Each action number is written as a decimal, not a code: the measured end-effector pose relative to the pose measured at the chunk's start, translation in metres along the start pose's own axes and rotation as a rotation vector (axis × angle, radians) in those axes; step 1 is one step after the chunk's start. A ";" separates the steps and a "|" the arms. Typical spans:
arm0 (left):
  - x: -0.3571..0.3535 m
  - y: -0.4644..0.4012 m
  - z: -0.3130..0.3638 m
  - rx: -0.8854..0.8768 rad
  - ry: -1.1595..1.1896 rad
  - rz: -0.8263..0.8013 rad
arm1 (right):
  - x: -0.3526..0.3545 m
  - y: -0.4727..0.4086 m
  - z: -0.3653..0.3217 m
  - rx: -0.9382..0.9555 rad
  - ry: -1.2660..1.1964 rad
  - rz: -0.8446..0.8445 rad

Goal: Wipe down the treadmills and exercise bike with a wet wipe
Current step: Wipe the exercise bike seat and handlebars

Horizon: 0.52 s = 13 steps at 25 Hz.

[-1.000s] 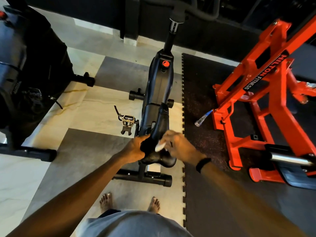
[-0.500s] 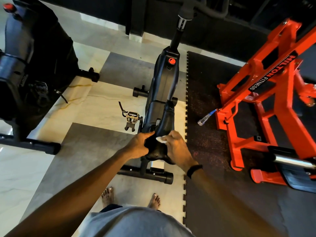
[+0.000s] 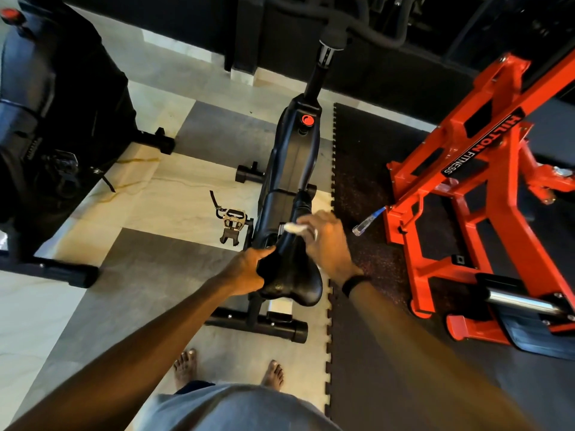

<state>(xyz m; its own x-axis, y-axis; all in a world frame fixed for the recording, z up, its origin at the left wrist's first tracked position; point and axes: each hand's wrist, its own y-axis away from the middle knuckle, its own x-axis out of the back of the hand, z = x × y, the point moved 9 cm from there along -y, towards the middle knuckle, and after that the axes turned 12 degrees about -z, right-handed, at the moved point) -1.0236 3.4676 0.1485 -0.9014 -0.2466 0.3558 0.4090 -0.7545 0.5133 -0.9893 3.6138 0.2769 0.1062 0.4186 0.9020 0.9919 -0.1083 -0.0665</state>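
The exercise bike [image 3: 289,178] stands on the tiled floor [image 3: 161,194], beside an orange machine [image 3: 460,188]. The left hand [image 3: 249,272] has its grip clamped on the left side of the saddle [image 3: 292,278]. The right hand [image 3: 326,237] pinches a white wet wipe [image 3: 294,228] against the saddle nose.

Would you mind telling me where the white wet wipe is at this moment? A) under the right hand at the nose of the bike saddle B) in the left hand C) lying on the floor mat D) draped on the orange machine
A: the wet wipe shows under the right hand at the saddle nose, while the left hand grips the saddle's side.
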 end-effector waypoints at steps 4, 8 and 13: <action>0.000 0.005 -0.004 -0.009 0.020 0.005 | 0.008 -0.063 0.028 -0.123 0.182 -0.076; 0.001 0.013 -0.011 -0.039 0.134 0.038 | -0.037 -0.030 0.029 -0.139 0.122 -0.130; 0.002 0.017 -0.009 -0.082 0.226 0.081 | -0.076 0.052 -0.002 -0.009 0.066 -0.205</action>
<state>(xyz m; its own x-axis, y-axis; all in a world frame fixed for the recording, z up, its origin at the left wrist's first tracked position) -1.0199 3.4489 0.1509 -0.8789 -0.4309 0.2046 0.4765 -0.7715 0.4216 -0.9457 3.5744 0.2064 -0.1030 0.3723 0.9224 0.9916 -0.0347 0.1247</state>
